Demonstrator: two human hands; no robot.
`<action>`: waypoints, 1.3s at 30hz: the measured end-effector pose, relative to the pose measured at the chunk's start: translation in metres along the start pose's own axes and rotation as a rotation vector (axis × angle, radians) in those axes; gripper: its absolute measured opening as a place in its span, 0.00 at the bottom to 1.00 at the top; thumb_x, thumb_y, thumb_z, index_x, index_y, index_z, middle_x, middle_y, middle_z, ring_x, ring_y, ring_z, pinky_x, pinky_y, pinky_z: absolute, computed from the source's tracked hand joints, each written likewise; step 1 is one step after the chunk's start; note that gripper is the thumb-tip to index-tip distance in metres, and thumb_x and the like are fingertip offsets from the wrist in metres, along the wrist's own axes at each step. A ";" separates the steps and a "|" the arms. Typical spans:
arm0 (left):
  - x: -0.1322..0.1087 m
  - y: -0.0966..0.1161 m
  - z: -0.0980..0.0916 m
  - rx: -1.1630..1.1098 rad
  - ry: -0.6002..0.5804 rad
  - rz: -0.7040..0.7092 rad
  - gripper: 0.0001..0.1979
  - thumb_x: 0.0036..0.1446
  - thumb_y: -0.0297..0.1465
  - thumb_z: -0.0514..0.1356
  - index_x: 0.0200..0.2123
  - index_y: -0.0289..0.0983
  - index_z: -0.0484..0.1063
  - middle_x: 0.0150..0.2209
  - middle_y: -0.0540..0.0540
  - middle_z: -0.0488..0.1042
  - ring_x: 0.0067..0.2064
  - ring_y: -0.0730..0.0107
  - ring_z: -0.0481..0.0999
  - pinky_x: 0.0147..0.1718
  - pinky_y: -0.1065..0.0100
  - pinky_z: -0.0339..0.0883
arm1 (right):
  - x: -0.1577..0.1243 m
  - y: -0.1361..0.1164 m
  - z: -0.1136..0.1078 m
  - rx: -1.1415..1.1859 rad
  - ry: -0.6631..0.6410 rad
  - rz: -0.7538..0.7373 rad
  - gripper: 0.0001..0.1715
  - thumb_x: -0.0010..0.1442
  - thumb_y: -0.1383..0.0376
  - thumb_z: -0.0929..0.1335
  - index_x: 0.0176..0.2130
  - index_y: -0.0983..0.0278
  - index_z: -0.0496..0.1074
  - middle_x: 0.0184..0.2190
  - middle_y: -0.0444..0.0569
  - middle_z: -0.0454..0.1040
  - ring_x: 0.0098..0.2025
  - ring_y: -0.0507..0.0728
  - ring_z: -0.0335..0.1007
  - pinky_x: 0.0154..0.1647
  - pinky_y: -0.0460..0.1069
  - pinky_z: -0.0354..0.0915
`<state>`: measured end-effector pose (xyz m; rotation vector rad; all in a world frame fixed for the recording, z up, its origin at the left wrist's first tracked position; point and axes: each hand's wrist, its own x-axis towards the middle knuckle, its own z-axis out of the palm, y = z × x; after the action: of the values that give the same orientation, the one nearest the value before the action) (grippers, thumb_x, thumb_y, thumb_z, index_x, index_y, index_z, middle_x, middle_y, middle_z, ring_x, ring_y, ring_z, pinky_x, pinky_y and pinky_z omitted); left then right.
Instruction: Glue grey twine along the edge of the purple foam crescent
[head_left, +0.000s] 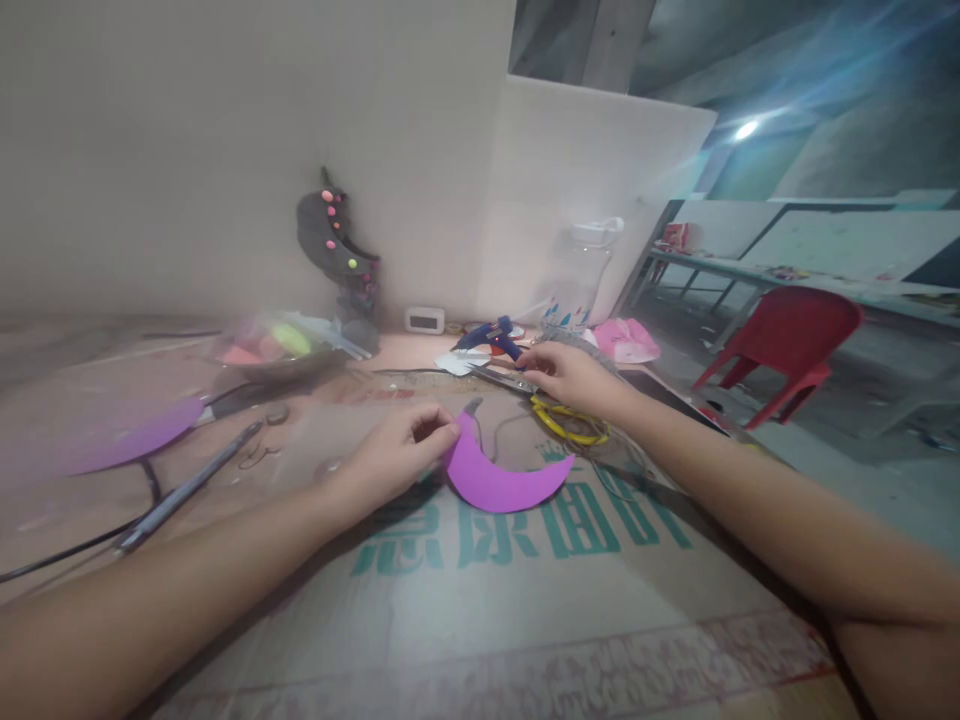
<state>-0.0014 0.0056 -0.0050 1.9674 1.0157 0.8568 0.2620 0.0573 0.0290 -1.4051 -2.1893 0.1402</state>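
My left hand (416,450) pinches the upper left tip of a purple crescent-shaped cutout (506,488), held just over the printed board. A small dark grey piece (472,405) shows at that tip. My right hand (566,375) is farther forward, its fingers curled together at the middle of a pair of scissors (570,422) with yellow handles. The blades point left, towards a white piece (457,362). Right by those fingertips is the grip of a blue glue gun (491,332); whether they touch it is unclear.
A dark crescent with coloured pom-poms (330,240) stands against the wall. On the left are a grey pen (191,490), a purple sheet (135,437) and a blurred bowl (277,365). A clear bottle (581,280) and pink bag (626,340) stand behind my right hand.
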 end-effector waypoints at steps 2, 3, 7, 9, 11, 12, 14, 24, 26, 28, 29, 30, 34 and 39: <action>0.000 -0.001 0.000 -0.013 -0.023 -0.008 0.11 0.57 0.36 0.53 0.26 0.36 0.67 0.25 0.51 0.68 0.29 0.72 0.67 0.28 0.71 0.59 | 0.001 0.005 0.001 -0.123 0.001 -0.074 0.13 0.58 0.64 0.66 0.42 0.66 0.75 0.40 0.53 0.76 0.40 0.58 0.70 0.42 0.51 0.63; 0.000 -0.001 0.000 -0.020 -0.041 -0.010 0.11 0.56 0.36 0.53 0.26 0.36 0.67 0.25 0.51 0.68 0.29 0.71 0.67 0.28 0.71 0.59 | 0.001 0.006 0.001 -0.172 0.003 -0.099 0.14 0.58 0.65 0.65 0.43 0.67 0.75 0.42 0.55 0.76 0.42 0.59 0.70 0.44 0.52 0.63; -0.001 -0.002 0.001 0.000 -0.089 0.001 0.11 0.56 0.36 0.53 0.27 0.36 0.68 0.25 0.51 0.69 0.29 0.71 0.68 0.29 0.72 0.60 | 0.003 0.012 -0.014 -0.269 -0.013 -0.085 0.15 0.59 0.67 0.64 0.44 0.66 0.75 0.43 0.56 0.77 0.43 0.60 0.71 0.43 0.51 0.63; -0.001 -0.002 0.001 0.003 -0.092 -0.002 0.11 0.56 0.36 0.53 0.27 0.36 0.68 0.25 0.51 0.69 0.29 0.70 0.68 0.28 0.72 0.60 | 0.004 0.016 -0.028 -0.276 -0.024 -0.037 0.15 0.59 0.67 0.63 0.43 0.65 0.76 0.42 0.53 0.78 0.42 0.59 0.72 0.41 0.50 0.63; 0.000 -0.002 0.002 -0.007 -0.097 -0.019 0.12 0.56 0.37 0.53 0.27 0.36 0.68 0.25 0.51 0.69 0.29 0.70 0.68 0.28 0.72 0.59 | 0.005 0.022 -0.041 -0.293 -0.052 0.027 0.13 0.59 0.66 0.64 0.40 0.63 0.77 0.39 0.50 0.79 0.39 0.58 0.73 0.39 0.49 0.62; 0.000 -0.001 0.002 -0.009 -0.099 -0.024 0.12 0.56 0.37 0.53 0.27 0.36 0.68 0.25 0.50 0.69 0.29 0.70 0.68 0.28 0.72 0.60 | 0.005 0.025 -0.047 -0.306 -0.079 0.058 0.13 0.58 0.65 0.65 0.39 0.63 0.77 0.37 0.49 0.79 0.38 0.58 0.73 0.37 0.49 0.62; 0.000 -0.001 0.002 -0.006 -0.094 -0.020 0.11 0.56 0.36 0.54 0.27 0.35 0.68 0.25 0.50 0.69 0.29 0.70 0.68 0.28 0.72 0.59 | 0.006 0.031 -0.056 -0.340 -0.162 0.094 0.12 0.56 0.65 0.65 0.37 0.62 0.78 0.35 0.47 0.79 0.36 0.56 0.73 0.35 0.47 0.62; 0.001 -0.003 0.001 0.007 -0.090 -0.012 0.11 0.55 0.36 0.53 0.27 0.35 0.69 0.25 0.50 0.69 0.30 0.70 0.67 0.28 0.72 0.59 | -0.003 0.001 -0.050 -0.342 -0.311 0.123 0.19 0.59 0.57 0.63 0.43 0.61 0.76 0.41 0.47 0.79 0.38 0.56 0.73 0.34 0.46 0.63; 0.000 -0.002 0.002 -0.013 -0.095 -0.034 0.11 0.56 0.36 0.53 0.27 0.35 0.68 0.25 0.50 0.68 0.28 0.71 0.67 0.27 0.72 0.58 | -0.004 -0.005 -0.048 -0.322 -0.313 0.116 0.18 0.59 0.56 0.63 0.43 0.60 0.76 0.41 0.47 0.79 0.39 0.57 0.73 0.35 0.47 0.63; 0.000 -0.002 0.003 -0.014 -0.100 -0.055 0.11 0.56 0.36 0.53 0.27 0.35 0.68 0.25 0.51 0.68 0.28 0.72 0.66 0.27 0.72 0.57 | -0.004 -0.009 -0.046 -0.305 -0.312 0.102 0.18 0.59 0.55 0.63 0.43 0.59 0.76 0.41 0.46 0.79 0.38 0.57 0.73 0.35 0.47 0.63; 0.000 -0.002 0.003 -0.005 -0.101 -0.054 0.12 0.56 0.35 0.53 0.27 0.35 0.69 0.25 0.51 0.68 0.28 0.72 0.67 0.27 0.72 0.57 | -0.004 -0.010 -0.045 -0.295 -0.306 0.094 0.19 0.59 0.54 0.63 0.43 0.59 0.76 0.40 0.46 0.79 0.38 0.57 0.74 0.35 0.47 0.64; 0.000 -0.002 0.003 0.009 -0.100 -0.038 0.12 0.57 0.35 0.52 0.27 0.35 0.69 0.25 0.51 0.68 0.28 0.72 0.67 0.27 0.72 0.57 | -0.003 -0.011 -0.043 -0.285 -0.300 0.087 0.19 0.59 0.54 0.63 0.43 0.59 0.76 0.40 0.47 0.79 0.38 0.57 0.74 0.34 0.47 0.64; 0.000 -0.005 0.005 0.031 -0.104 0.007 0.12 0.57 0.35 0.52 0.28 0.35 0.70 0.25 0.51 0.70 0.29 0.72 0.68 0.28 0.73 0.58 | 0.003 -0.017 -0.034 -0.258 -0.299 0.031 0.19 0.59 0.54 0.62 0.42 0.59 0.76 0.39 0.47 0.79 0.36 0.57 0.74 0.35 0.48 0.64; 0.000 -0.008 0.006 0.033 -0.079 0.045 0.12 0.56 0.35 0.52 0.29 0.36 0.72 0.27 0.50 0.72 0.31 0.72 0.69 0.29 0.73 0.59 | 0.017 -0.032 -0.023 -0.330 -0.355 -0.073 0.18 0.59 0.55 0.62 0.40 0.58 0.76 0.38 0.47 0.79 0.37 0.57 0.74 0.35 0.48 0.63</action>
<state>0.0008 0.0072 -0.0145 2.0424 0.9486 0.7854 0.2417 0.0536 0.0662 -1.5692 -2.6481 -0.0007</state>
